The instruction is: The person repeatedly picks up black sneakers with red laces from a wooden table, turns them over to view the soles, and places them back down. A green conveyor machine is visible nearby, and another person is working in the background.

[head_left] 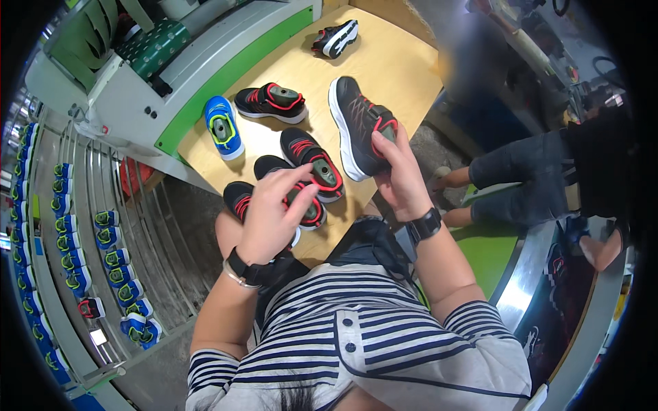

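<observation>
My right hand (399,168) grips a black sneaker (360,123) with red trim and a white sole by its heel end, thumb at the collar. The shoe is raised above the wooden table, its toe pointing away from me. Nothing shows in my left hand (273,209), whose fingers are apart over the near black-and-red sneakers. One of these, a sneaker (315,163) with red laces and a dark insert in its opening, lies just past my fingertips. Others beneath are partly hidden by my hand. A similar shoe (272,103) and a blue sneaker (223,128) lie farther back.
Another black shoe (336,39) lies on its side at the far part of the table (384,61). A green-edged machine (226,68) borders the table's left. Racks of blue shoes (68,243) stand at far left. A person in dark shorts (514,168) is at right.
</observation>
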A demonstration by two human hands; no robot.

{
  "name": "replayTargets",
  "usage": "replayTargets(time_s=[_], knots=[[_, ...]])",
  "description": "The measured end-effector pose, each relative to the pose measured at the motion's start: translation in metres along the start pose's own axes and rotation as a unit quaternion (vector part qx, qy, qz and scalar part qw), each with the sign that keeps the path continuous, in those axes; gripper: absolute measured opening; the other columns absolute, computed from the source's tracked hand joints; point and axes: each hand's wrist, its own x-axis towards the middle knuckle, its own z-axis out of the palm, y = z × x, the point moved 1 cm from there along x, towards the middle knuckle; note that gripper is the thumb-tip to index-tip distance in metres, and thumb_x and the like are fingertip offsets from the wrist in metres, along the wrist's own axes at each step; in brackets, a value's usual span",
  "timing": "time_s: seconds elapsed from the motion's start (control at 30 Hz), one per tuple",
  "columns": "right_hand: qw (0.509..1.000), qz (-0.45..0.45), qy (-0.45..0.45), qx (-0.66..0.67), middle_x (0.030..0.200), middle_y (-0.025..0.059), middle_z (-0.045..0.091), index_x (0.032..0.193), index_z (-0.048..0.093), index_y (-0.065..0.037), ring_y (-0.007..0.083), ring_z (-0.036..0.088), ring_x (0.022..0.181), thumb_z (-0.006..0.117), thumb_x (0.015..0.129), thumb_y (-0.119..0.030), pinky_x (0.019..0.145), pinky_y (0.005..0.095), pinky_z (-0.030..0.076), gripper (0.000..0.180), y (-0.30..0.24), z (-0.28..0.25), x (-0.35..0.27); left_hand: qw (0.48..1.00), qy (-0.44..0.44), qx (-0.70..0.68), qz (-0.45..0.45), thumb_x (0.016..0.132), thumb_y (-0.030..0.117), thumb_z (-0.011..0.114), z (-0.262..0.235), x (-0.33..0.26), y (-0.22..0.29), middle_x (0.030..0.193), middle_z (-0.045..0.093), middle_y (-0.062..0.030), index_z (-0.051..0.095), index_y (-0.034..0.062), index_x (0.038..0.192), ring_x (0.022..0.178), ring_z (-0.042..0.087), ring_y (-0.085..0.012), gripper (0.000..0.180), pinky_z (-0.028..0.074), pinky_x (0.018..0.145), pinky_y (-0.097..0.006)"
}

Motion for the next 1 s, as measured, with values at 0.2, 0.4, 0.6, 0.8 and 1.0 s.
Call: replayTargets(time_s=[0.2,0.4,0.6,0.8,1.0], knots=[[0.983,-0.131,-0.013,-0.126,0.141,0.016,0.049,0.156,0.025,-0.004,0.0235,0.055,0.124,0.071,0.097,-0.016,0.107,0.0358,0.046,0.076,0.013,0.037,-0.029,0.961,-0.122,-0.227,-0.1,0.104,0.018,0.06,0.018,0.011,-0.007,0.108,0.074,-0.0058,0.068,-0.0043,0.125,0.099,0.065,-0.0118,0.031,0.05,0.089,-0.028],[0.968,-0.152,-0.027,-0.199,0.138,0.0185,0.05,0.157,0.021,-0.003,0.0234,0.056,0.123,0.071,0.097,-0.019,0.105,0.0364,0.047,0.079,0.011,0.049,-0.036,0.939,-0.131,-0.302,-0.102,0.107,0.014,0.056,0.021,0.008,-0.018,0.113,0.071,-0.0028,0.065,-0.0061,0.129,0.103,0.062,-0.0081,0.031,0.049,0.094,-0.025],[0.962,-0.153,-0.033,-0.223,0.137,0.0185,0.05,0.156,0.022,-0.003,0.023,0.055,0.123,0.071,0.097,-0.019,0.105,0.0359,0.046,0.078,0.011,0.05,-0.036,0.944,-0.133,-0.279,-0.117,0.107,0.014,0.057,0.017,0.007,-0.019,0.107,0.071,-0.0004,0.066,-0.0062,0.128,0.097,0.06,-0.0058,0.03,0.048,0.088,-0.024],[0.958,-0.131,-0.04,-0.251,0.142,0.0187,0.046,0.157,0.023,-0.003,0.0251,0.05,0.13,0.069,0.098,-0.019,0.11,0.0375,0.042,0.077,0.009,0.047,-0.045,0.963,-0.129,-0.211,-0.108,0.104,0.016,0.06,0.017,0.006,-0.008,0.094,0.074,-0.001,0.072,-0.0035,0.115,0.082,0.061,-0.0058,0.026,0.05,0.074,-0.025],[0.938,-0.194,-0.06,-0.282,0.151,0.0209,0.037,0.157,0.026,-0.004,0.031,0.036,0.144,0.069,0.097,-0.02,0.12,0.04,0.03,0.075,0.022,0.042,-0.041,0.981,-0.078,-0.149,-0.098,0.098,0.008,0.059,0.024,-0.003,-0.017,0.085,0.074,-0.0103,0.075,-0.0037,0.101,0.076,0.068,-0.0137,0.02,0.051,0.07,-0.029]])
